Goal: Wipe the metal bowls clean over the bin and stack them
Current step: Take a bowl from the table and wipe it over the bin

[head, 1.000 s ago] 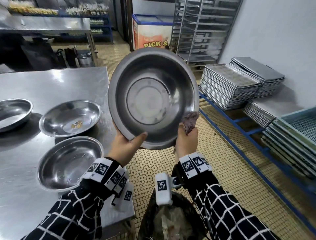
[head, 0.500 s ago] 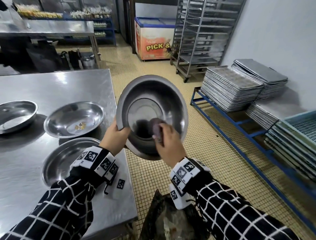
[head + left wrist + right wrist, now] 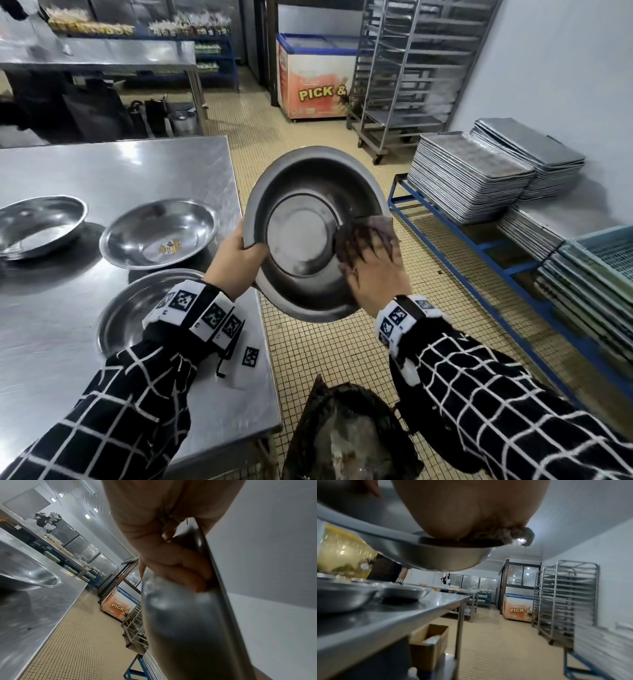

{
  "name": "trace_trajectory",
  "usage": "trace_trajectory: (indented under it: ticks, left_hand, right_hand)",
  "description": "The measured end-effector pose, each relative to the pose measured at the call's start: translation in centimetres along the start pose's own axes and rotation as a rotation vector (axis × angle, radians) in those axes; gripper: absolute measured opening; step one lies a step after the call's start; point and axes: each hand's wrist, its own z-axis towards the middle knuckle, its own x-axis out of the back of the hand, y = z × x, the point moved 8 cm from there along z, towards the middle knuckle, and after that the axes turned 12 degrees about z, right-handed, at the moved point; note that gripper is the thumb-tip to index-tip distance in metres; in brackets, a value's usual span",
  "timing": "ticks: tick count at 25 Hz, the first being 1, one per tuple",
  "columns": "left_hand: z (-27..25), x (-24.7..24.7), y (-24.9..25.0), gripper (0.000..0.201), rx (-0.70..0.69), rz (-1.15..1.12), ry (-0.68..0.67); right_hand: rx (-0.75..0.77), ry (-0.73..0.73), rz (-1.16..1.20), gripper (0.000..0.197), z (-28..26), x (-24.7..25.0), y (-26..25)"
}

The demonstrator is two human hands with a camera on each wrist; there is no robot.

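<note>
A metal bowl (image 3: 301,219) is held tilted toward me above the floor, just beyond the bin (image 3: 349,442). My left hand (image 3: 246,250) grips its left rim, thumb inside and fingers (image 3: 175,566) curled behind the bowl (image 3: 188,628). My right hand (image 3: 370,260) lies with spread fingers on a dark cloth (image 3: 373,226), pressing it against the bowl's right inner wall. In the right wrist view the cloth (image 3: 513,536) pokes out past my palm over the bowl (image 3: 436,557) rim. The right hand is motion-blurred.
Three more metal bowls sit on the steel table (image 3: 102,164): a far-left bowl (image 3: 37,226), a middle bowl (image 3: 161,233) holding a yellow scrap, and a near bowl (image 3: 137,308). Stacked trays (image 3: 466,178) fill a blue rack on the right.
The bowl came down from head height to chest height. My right hand went with the cloth from the lower rim into the bowl's centre, then across to its right wall.
</note>
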Motion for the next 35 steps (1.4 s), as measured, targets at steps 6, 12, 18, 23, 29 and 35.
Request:
trace_trajectory:
  ticks: [6,12,18,23,29,35]
  left_hand:
    - [0.5,1.2,0.2,0.025,-0.015,-0.008,0.102]
    - [0.2,1.3,-1.1,0.023,0.056,-0.006,0.035]
    - [-0.2,1.2,-2.9,0.018,0.208,-0.122,-0.032]
    - [0.1,0.9,-3.5,0.015,0.242,-0.141,-0.077]
    - [-0.1,-0.2,-3.8,0.014,0.285,-0.263,-0.028]
    - [-0.3,-2.1,-0.9,0.017,0.126,-0.339,0.028]
  right_hand:
    - [0.162,0.12,0.629,0.054,-6.0,-1.1,-7.0]
    - [-0.174,0.123,0.632,0.059,-3.4,-1.3,1.0]
    - [-0.261,0.236,1.07,0.051,0.4,4.7,3.0]
    - [-0.19,0.292,0.903,0.036,2.1,7.5,3.6]
    - [-0.452,0.346,1.167,0.024,-0.1,5.1,5.3]
    - [-0.621,0.482,1.289,0.023,-2.2,4.6,6.2]
